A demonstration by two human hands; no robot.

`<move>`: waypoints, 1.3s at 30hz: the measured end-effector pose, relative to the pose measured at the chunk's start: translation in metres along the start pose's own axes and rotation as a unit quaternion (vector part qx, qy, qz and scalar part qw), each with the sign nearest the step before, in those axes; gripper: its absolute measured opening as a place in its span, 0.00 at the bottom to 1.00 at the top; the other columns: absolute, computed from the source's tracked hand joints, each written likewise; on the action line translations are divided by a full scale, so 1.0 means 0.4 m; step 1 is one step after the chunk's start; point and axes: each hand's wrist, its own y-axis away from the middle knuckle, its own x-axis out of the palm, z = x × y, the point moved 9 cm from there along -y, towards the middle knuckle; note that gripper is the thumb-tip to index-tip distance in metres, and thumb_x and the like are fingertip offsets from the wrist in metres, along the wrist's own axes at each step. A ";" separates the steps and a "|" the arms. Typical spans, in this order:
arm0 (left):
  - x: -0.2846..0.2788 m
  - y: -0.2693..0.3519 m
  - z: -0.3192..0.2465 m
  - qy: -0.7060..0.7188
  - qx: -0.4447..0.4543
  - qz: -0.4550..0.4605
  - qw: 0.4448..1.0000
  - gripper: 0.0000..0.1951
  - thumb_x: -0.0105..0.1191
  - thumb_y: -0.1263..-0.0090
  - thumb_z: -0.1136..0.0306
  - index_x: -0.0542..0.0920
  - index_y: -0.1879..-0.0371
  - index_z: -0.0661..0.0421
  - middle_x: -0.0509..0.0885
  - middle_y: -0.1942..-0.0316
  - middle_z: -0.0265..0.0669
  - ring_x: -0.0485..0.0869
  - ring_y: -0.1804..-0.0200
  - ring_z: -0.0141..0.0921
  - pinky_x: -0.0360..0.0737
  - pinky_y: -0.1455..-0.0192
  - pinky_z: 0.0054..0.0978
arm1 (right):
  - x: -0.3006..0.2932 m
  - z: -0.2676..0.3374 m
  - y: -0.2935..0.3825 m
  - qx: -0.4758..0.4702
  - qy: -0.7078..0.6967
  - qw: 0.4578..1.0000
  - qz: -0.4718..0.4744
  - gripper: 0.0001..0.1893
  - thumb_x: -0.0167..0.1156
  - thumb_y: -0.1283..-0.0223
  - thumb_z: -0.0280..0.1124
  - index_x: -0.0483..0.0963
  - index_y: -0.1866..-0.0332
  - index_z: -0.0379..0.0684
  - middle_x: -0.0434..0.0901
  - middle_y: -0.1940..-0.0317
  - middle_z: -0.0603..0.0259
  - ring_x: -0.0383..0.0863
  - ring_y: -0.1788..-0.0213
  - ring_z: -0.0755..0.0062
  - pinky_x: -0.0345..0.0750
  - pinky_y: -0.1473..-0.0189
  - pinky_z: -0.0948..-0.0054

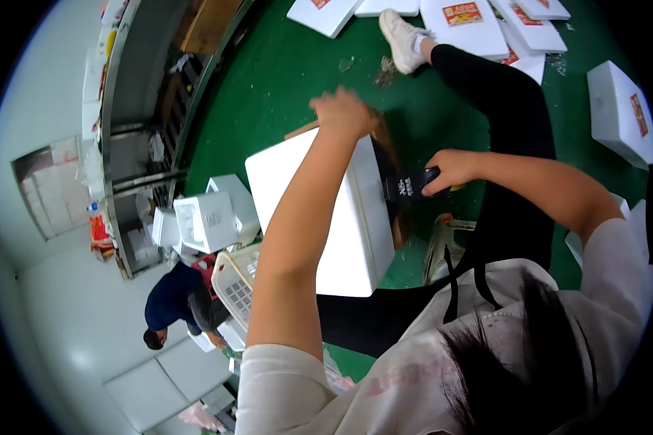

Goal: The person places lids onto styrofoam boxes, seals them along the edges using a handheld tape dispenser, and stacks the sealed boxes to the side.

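A large white foam box [353, 217] stands tilted between my legs, with brown cardboard [401, 231] showing along its right and upper sides. My left hand [344, 111] is blurred by motion over the box's far end, fingers apart; whether its palm touches the box or cardboard is unclear. At the box's right side my right hand [449, 171] grips a black handheld tool [411, 186], which bears white writing and looks like a tape dispenser. The tool's near end lies against a dark strip on the box's side.
White foam lids [468, 27] lie on the green floor beyond my foot. Further foam boxes [207, 217] and a plastic basket [234, 283] are at the left, near a bending person. Metal shelving [141, 128] lines the wall. A step stool [449, 244] is near my legs.
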 end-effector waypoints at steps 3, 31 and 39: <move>0.095 -0.006 0.086 -0.072 -0.008 0.171 0.983 0.30 0.53 0.37 0.39 0.83 0.50 0.55 0.84 0.50 0.43 0.82 0.47 0.41 0.80 0.47 0.39 | 0.011 0.014 0.037 0.005 -0.069 0.997 -0.039 0.23 0.70 0.51 0.50 0.81 0.63 0.36 0.83 0.73 0.58 0.83 0.72 0.69 0.80 0.67 0.72; 0.158 0.936 0.412 0.542 -0.332 -0.201 0.746 0.28 0.43 0.25 0.46 0.83 0.54 0.63 0.86 0.55 0.43 0.83 0.50 0.41 0.70 0.36 0.36 | 0.062 0.355 0.109 -0.626 0.456 0.630 0.065 0.18 0.69 0.60 0.46 0.71 0.75 0.45 0.74 0.78 0.66 0.75 0.71 0.66 0.71 0.61 0.71; 0.176 0.657 0.478 0.485 -0.271 -0.214 0.804 0.16 0.51 0.30 0.61 0.80 0.52 0.60 0.82 0.58 0.39 0.77 0.54 0.30 0.71 0.47 0.23 | 0.195 0.463 0.106 -0.635 0.487 0.591 0.100 0.17 0.65 0.55 0.47 0.71 0.75 0.45 0.77 0.79 0.68 0.78 0.71 0.70 0.67 0.56 0.74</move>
